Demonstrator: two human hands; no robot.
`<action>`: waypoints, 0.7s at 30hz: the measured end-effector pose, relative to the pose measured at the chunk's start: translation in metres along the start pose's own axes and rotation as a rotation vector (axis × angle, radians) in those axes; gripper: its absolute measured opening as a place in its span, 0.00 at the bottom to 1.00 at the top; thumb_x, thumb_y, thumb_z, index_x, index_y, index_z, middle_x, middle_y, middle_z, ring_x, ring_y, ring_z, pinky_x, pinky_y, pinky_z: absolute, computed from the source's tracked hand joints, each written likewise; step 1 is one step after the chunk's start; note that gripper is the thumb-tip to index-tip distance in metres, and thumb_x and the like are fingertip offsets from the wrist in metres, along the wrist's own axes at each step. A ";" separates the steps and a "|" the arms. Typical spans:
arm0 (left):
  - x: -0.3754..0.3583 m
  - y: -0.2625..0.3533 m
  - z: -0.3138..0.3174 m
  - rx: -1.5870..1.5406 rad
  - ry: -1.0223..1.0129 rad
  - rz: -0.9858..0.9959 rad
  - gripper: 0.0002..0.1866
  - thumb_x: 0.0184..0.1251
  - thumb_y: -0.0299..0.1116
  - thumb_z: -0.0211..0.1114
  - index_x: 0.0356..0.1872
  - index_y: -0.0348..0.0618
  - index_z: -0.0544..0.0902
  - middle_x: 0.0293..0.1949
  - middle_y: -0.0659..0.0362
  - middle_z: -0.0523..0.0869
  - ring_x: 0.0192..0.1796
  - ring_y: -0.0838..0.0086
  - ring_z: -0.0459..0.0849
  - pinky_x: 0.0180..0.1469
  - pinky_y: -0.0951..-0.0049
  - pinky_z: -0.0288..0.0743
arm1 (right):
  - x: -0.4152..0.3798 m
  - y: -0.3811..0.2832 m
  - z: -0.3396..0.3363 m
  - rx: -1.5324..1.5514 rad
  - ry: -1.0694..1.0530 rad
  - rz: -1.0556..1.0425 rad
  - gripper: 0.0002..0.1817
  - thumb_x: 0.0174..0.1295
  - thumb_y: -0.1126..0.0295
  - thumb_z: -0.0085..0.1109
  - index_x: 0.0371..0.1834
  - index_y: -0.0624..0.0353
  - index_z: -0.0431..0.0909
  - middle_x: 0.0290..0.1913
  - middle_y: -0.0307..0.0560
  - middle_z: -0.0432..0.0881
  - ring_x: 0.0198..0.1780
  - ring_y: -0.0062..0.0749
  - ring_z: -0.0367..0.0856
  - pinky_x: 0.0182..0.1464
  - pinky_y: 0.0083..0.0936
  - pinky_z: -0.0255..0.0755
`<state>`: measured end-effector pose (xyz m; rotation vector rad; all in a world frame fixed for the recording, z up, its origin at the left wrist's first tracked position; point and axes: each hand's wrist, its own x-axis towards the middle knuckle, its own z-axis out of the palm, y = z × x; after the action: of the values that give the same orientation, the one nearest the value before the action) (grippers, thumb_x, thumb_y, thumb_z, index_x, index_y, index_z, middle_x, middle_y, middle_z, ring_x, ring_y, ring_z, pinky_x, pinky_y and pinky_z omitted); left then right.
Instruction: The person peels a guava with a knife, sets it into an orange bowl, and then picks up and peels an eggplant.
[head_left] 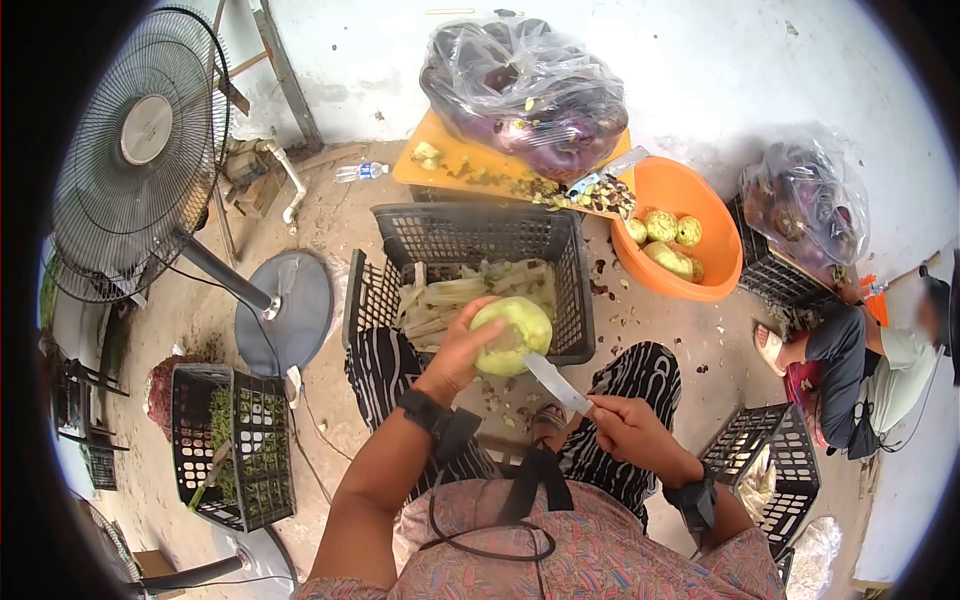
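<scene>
My left hand [462,350] is wrapped round a pale green, peeled round vegetable [515,335], held above the near edge of a black crate [480,228]. In my right hand [630,430] is the handle of a knife [556,382], its broad blade pointing up and left with the tip at the vegetable's lower right side. Pale strips of peel [480,290] lie inside the crate. Beyond it, an orange board [470,165] carries dark scraps, a second knife [607,170] and a plastic bag of purple vegetables [525,100].
An orange basin [708,260] with several peeled vegetables stands right of the crate. Left are a fan [140,150], its round base [284,305] and a crate of greens [232,445]. A seated person [850,375] is at the right, near another crate [765,465].
</scene>
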<state>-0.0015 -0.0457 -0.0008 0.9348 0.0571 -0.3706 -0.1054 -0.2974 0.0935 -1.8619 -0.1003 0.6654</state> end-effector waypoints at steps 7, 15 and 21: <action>-0.003 -0.006 0.005 -0.022 0.056 0.001 0.22 0.65 0.32 0.63 0.59 0.41 0.68 0.53 0.56 0.76 0.52 0.72 0.78 0.52 0.71 0.77 | 0.010 -0.009 0.015 0.167 0.007 0.090 0.18 0.69 0.68 0.41 0.57 0.60 0.75 0.18 0.33 0.70 0.19 0.13 0.65 0.23 0.15 0.62; 0.001 -0.010 0.005 -0.108 0.113 0.129 0.21 0.70 0.32 0.57 0.60 0.42 0.64 0.52 0.56 0.75 0.52 0.73 0.77 0.53 0.72 0.75 | 0.022 -0.004 0.050 0.343 0.061 0.079 0.19 0.72 0.67 0.41 0.61 0.59 0.72 0.18 0.32 0.69 0.16 0.13 0.64 0.19 0.14 0.59; -0.001 -0.003 0.005 -0.116 0.176 0.006 0.21 0.68 0.31 0.60 0.58 0.44 0.65 0.52 0.57 0.76 0.51 0.72 0.78 0.51 0.72 0.76 | 0.025 -0.018 0.044 0.489 0.067 0.153 0.19 0.72 0.66 0.41 0.63 0.60 0.70 0.17 0.33 0.69 0.13 0.12 0.60 0.16 0.12 0.56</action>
<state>-0.0036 -0.0513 0.0003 0.8511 0.2344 -0.2760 -0.1016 -0.2441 0.0886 -1.4253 0.2329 0.6616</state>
